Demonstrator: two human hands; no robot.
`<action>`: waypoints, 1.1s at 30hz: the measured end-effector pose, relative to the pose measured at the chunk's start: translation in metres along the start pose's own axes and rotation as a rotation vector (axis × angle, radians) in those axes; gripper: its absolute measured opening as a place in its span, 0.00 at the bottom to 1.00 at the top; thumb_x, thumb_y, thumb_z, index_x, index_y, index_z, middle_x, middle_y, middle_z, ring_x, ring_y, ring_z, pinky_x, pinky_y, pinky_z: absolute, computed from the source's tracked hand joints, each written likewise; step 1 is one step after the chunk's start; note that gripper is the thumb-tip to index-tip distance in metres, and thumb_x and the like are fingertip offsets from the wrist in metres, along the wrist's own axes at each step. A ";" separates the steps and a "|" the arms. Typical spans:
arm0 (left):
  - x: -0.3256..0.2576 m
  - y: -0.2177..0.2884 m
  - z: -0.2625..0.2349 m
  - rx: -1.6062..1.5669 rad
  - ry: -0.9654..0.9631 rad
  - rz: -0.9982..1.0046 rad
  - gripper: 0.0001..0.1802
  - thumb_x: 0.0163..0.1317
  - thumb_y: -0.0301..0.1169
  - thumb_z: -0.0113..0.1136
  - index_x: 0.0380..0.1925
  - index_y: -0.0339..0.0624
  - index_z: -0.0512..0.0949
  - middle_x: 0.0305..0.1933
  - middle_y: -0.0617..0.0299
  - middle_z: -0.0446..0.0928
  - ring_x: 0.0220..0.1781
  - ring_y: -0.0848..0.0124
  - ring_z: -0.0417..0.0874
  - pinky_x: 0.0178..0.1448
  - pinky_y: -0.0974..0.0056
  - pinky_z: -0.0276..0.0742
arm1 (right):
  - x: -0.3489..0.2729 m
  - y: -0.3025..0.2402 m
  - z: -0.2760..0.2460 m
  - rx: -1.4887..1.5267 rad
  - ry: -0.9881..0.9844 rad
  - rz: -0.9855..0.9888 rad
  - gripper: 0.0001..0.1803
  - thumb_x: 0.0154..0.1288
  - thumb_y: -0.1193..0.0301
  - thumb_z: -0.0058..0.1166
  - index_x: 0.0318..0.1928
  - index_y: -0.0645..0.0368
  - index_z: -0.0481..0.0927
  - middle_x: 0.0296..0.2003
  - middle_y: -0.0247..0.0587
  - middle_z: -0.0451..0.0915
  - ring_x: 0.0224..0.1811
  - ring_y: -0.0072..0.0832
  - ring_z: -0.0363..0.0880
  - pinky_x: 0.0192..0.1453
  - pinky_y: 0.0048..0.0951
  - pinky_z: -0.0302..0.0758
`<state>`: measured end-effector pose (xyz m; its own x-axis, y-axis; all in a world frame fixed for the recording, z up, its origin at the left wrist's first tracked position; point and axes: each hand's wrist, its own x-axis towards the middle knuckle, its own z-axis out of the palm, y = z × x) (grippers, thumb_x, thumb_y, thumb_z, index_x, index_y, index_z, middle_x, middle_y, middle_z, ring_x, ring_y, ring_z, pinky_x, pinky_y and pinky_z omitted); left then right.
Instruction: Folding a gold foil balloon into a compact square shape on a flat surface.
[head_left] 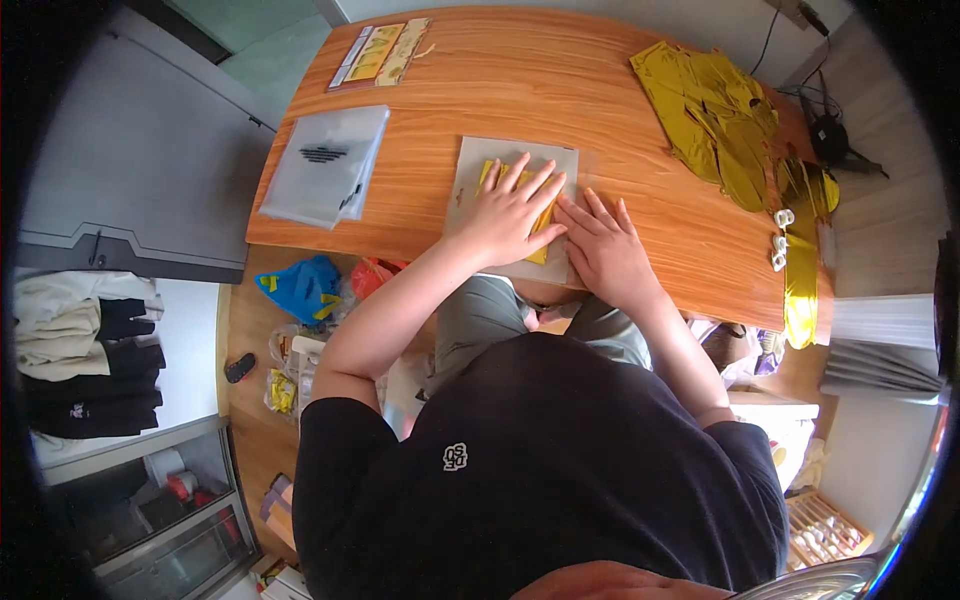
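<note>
A grey rectangular board (470, 165) lies at the near edge of the wooden table, with a yellow sheet (541, 252) on it. My left hand (512, 212) rests flat across the yellow sheet, fingers spread and pointing away from me, hiding much of it. Beside it, my right hand (608, 245) lies palm down over the board's right edge, its fingers stretched toward the left hand. Neither hand grips anything.
Clear plastic sleeves (330, 165) with black marks are stacked at the table's left. Behind them lies a yellow printed card (380, 55). Crumpled gold foil (705, 115) spreads over the far right, near small white pieces (780, 240) and a black stand (832, 135).
</note>
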<state>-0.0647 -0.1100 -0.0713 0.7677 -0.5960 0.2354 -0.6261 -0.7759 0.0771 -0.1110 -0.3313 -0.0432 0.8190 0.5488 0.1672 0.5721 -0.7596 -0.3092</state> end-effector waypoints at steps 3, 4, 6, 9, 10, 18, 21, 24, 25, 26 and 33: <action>0.000 0.001 -0.003 -0.018 -0.013 -0.011 0.43 0.72 0.64 0.47 0.78 0.51 0.59 0.82 0.56 0.57 0.83 0.44 0.54 0.80 0.30 0.48 | 0.001 0.000 0.001 -0.013 0.012 0.035 0.28 0.74 0.61 0.54 0.71 0.52 0.72 0.75 0.36 0.66 0.81 0.47 0.56 0.82 0.61 0.51; 0.000 0.002 -0.007 -0.032 -0.049 -0.025 0.43 0.72 0.62 0.48 0.79 0.51 0.57 0.83 0.55 0.55 0.84 0.45 0.52 0.81 0.31 0.47 | 0.001 0.000 0.001 -0.013 0.016 0.038 0.28 0.74 0.61 0.54 0.71 0.52 0.72 0.75 0.36 0.66 0.81 0.47 0.56 0.82 0.61 0.51; 0.003 0.005 -0.014 -0.044 -0.086 -0.034 0.43 0.72 0.61 0.49 0.80 0.51 0.56 0.84 0.55 0.54 0.84 0.46 0.50 0.81 0.31 0.46 | 0.002 0.000 0.001 0.017 0.037 0.059 0.32 0.72 0.57 0.57 0.73 0.52 0.70 0.76 0.38 0.65 0.81 0.48 0.56 0.82 0.61 0.50; 0.004 0.007 -0.018 -0.087 -0.090 -0.022 0.44 0.72 0.61 0.49 0.80 0.51 0.55 0.84 0.55 0.54 0.85 0.47 0.50 0.82 0.32 0.47 | 0.002 0.000 0.003 0.086 0.072 0.076 0.37 0.69 0.54 0.60 0.74 0.51 0.68 0.77 0.39 0.64 0.81 0.49 0.55 0.82 0.61 0.50; 0.005 0.008 -0.017 -0.093 -0.077 -0.019 0.44 0.72 0.63 0.48 0.80 0.51 0.56 0.83 0.55 0.55 0.85 0.48 0.51 0.82 0.33 0.48 | 0.003 0.000 0.002 0.086 0.072 0.074 0.37 0.69 0.54 0.60 0.74 0.51 0.68 0.77 0.39 0.64 0.81 0.49 0.55 0.82 0.61 0.50; 0.003 0.010 -0.013 -0.083 -0.048 -0.001 0.47 0.71 0.67 0.45 0.80 0.49 0.54 0.82 0.52 0.57 0.84 0.49 0.53 0.82 0.34 0.48 | 0.004 -0.001 -0.003 -0.057 -0.020 0.098 0.42 0.63 0.49 0.64 0.76 0.45 0.67 0.78 0.40 0.60 0.81 0.52 0.53 0.81 0.62 0.50; 0.004 0.010 -0.016 -0.132 -0.087 -0.024 0.48 0.71 0.63 0.50 0.81 0.48 0.49 0.84 0.54 0.52 0.86 0.52 0.48 0.84 0.36 0.46 | 0.004 -0.002 0.003 -0.069 0.031 0.126 0.42 0.64 0.48 0.62 0.76 0.42 0.67 0.78 0.40 0.59 0.81 0.54 0.52 0.81 0.63 0.50; 0.004 0.009 -0.017 -0.115 -0.106 -0.038 0.50 0.71 0.63 0.49 0.82 0.48 0.46 0.84 0.54 0.51 0.86 0.53 0.47 0.84 0.37 0.45 | 0.007 -0.001 0.003 -0.083 0.021 0.113 0.41 0.65 0.47 0.61 0.76 0.42 0.67 0.79 0.41 0.58 0.81 0.54 0.52 0.81 0.64 0.50; 0.005 0.010 -0.018 -0.093 -0.123 -0.036 0.50 0.71 0.64 0.49 0.82 0.47 0.46 0.85 0.54 0.51 0.86 0.53 0.47 0.84 0.37 0.44 | 0.007 0.000 0.003 -0.083 0.022 0.114 0.41 0.65 0.47 0.61 0.76 0.42 0.67 0.79 0.41 0.58 0.81 0.54 0.52 0.81 0.64 0.50; 0.006 0.011 -0.018 -0.071 -0.139 -0.033 0.50 0.71 0.64 0.48 0.82 0.47 0.46 0.85 0.54 0.51 0.86 0.53 0.47 0.84 0.37 0.44 | 0.007 0.001 0.004 -0.090 0.027 0.115 0.41 0.65 0.47 0.61 0.76 0.42 0.67 0.79 0.42 0.58 0.81 0.54 0.51 0.81 0.63 0.50; 0.010 0.015 -0.004 -0.052 -0.080 0.048 0.49 0.72 0.63 0.47 0.81 0.46 0.47 0.85 0.55 0.50 0.86 0.53 0.48 0.84 0.37 0.44 | -0.001 0.009 0.007 -0.130 0.050 0.143 0.40 0.65 0.47 0.60 0.75 0.44 0.68 0.78 0.46 0.58 0.81 0.54 0.51 0.80 0.63 0.51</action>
<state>-0.0665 -0.1268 -0.0637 0.7440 -0.6481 0.1625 -0.6668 -0.7358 0.1184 -0.1070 -0.3364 -0.0527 0.8915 0.4169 0.1774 0.4482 -0.8690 -0.2098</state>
